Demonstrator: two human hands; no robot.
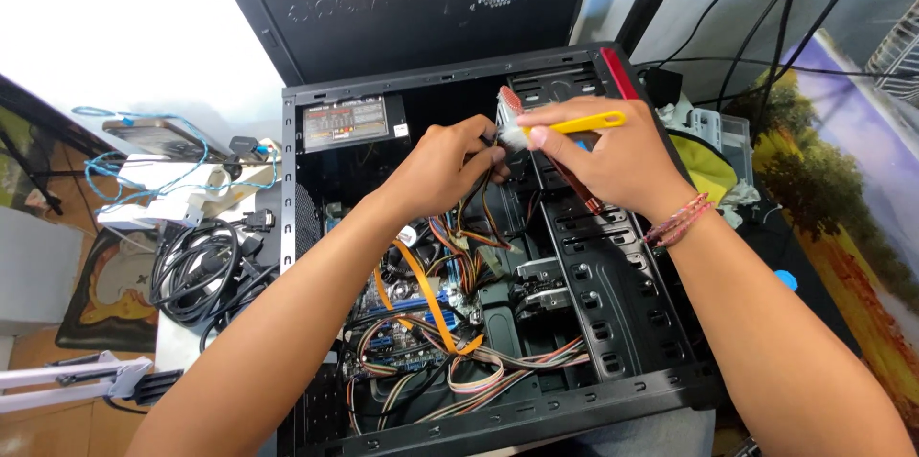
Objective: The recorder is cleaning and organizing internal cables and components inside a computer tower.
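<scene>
Pinched between thumb and fingers of the right hand (pixel 613 156), a small brush with a yellow plastic handle and pale bristles (pixel 565 125) points its tuft at a black cable connector (pixel 491 139), which the left hand (pixel 442 170) grips closed at its fingertips. Both meet above the middle of the open black metal computer case (pixel 613 323), just in front of the drive bays. A bundle of coloured wires (pixel 474 227) runs down from the connector toward the blue motherboard (pixel 402 309), crossed by a flat orange ribbon cable (pixel 426 294). The power supply with its label (pixel 345 122) sits at the case's far left corner. Coiled black cables (pixel 196 270) lie on the table outside. As a judgement: pulling the connector upward could strain the wires, and hard brushing could bend its contacts.
</scene>
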